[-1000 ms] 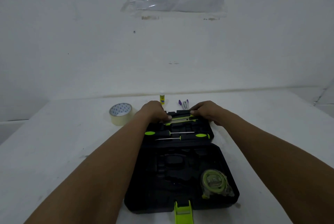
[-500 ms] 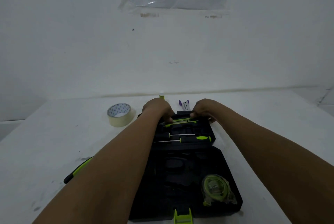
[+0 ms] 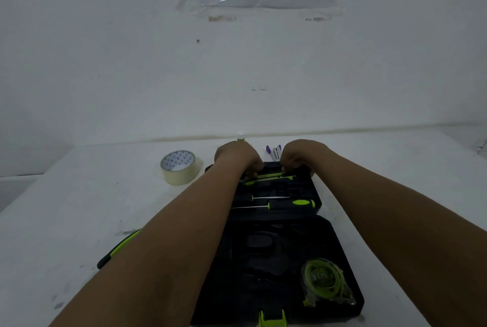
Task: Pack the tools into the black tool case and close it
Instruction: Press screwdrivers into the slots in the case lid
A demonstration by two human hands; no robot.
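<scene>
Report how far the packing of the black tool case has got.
Done: the tape measure sits in the near half of the open black tool case, and two screwdrivers lie in the far half. In hand: the left hand and right hand press a green-and-black tool into the far row. Left: a green-handled tool lies on the table beside the left forearm, and the case is unclosed.

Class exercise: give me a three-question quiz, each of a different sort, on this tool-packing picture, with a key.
1. True or false: the tape measure lies inside the black tool case.
2. Which lies on the table outside the case? A) roll of tape B) screwdriver C) tape measure
3. Fill in: the left hand and right hand both work at the case's ___ half.

Key: 1 true; 2 A; 3 far.
</scene>
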